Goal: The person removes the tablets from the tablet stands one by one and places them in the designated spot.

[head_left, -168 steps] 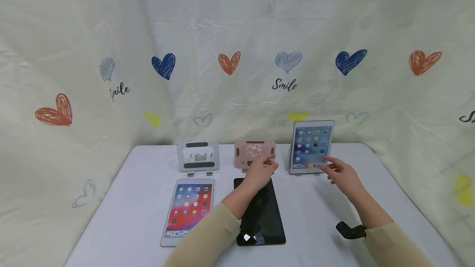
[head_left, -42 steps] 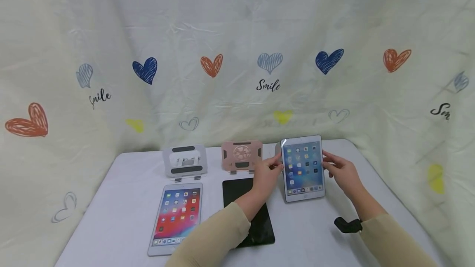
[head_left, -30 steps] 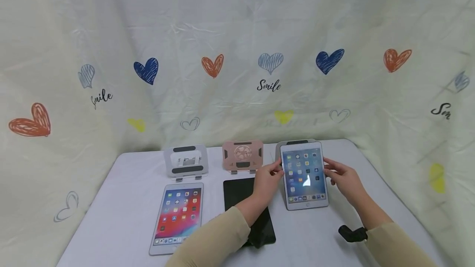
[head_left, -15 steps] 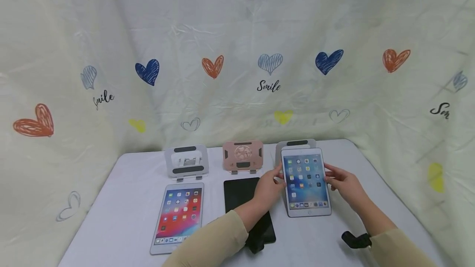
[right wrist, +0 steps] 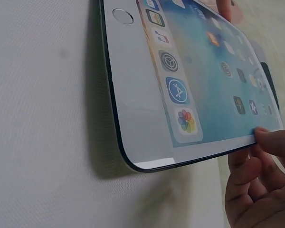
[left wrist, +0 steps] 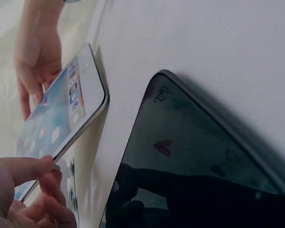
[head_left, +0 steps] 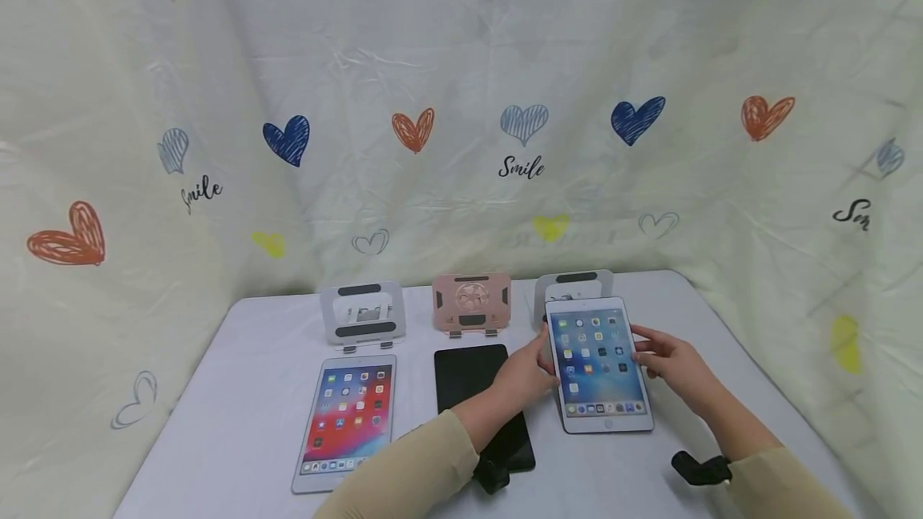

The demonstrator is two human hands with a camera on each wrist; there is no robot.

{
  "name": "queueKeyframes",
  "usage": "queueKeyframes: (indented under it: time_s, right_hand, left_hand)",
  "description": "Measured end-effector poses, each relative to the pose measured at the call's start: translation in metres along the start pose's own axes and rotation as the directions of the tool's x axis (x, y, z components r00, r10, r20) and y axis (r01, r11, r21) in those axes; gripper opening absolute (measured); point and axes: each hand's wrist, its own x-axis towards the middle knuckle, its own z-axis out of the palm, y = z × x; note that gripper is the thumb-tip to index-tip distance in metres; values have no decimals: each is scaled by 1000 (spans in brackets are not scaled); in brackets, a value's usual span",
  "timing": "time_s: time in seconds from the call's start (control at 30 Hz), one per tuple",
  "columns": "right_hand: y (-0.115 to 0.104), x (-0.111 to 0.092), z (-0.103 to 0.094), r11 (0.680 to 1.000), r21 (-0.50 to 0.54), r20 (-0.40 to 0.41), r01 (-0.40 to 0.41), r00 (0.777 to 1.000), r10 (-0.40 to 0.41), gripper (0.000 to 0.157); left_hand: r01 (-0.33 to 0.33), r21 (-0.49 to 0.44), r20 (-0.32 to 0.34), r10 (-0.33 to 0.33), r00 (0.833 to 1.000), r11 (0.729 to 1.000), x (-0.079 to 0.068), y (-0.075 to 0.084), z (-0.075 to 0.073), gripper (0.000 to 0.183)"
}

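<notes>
A white tablet with a blue home screen is held between both hands, tilted back with its lower edge close over the table. My left hand grips its left edge, thumb in front and fingers curled behind. On the opposite edge my right hand pinches it, the thumb on the front border. Behind this tablet stands a grey tablet stand, partly hidden by it. Under my left forearm lies a black tablet, its glossy screen reflecting the hand.
A second white tablet with a red and blue screen lies flat at the left. At the table's back stand a light grey stand and a pink stand. A curtain printed with hearts hangs behind the table.
The blue-screen tablet, earlier propped on the right-hand stand, has been taken off it by both hands. It has come down and toward the front, uncovering more of the stand.
</notes>
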Motion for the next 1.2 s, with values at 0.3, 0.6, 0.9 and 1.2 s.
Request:
queueKeyframes:
  time_s: [0.3, 0.6, 0.9, 1.2]
  right_hand:
    - [7, -2, -1, 995, 58, 28, -83, 996, 82, 64]
    - [7, -6, 3, 984, 92, 58, -155, 987, 150, 59]
    - [1, -9, 6, 981, 84, 80, -174, 983, 167, 56]
    - [5, -4, 9, 979, 52, 89, -197, 977, 192, 54]
  left_hand:
    - [72, 111, 53, -79, 996, 991, 3, -1, 7, 101]
    - [144, 189, 111, -167, 980, 971, -1, -2, 11, 103]
    - [188, 263, 163, -236, 958, 946, -5, 0, 9, 96]
    - [182, 288, 186, -242, 952, 940, -4, -2, 10, 94]
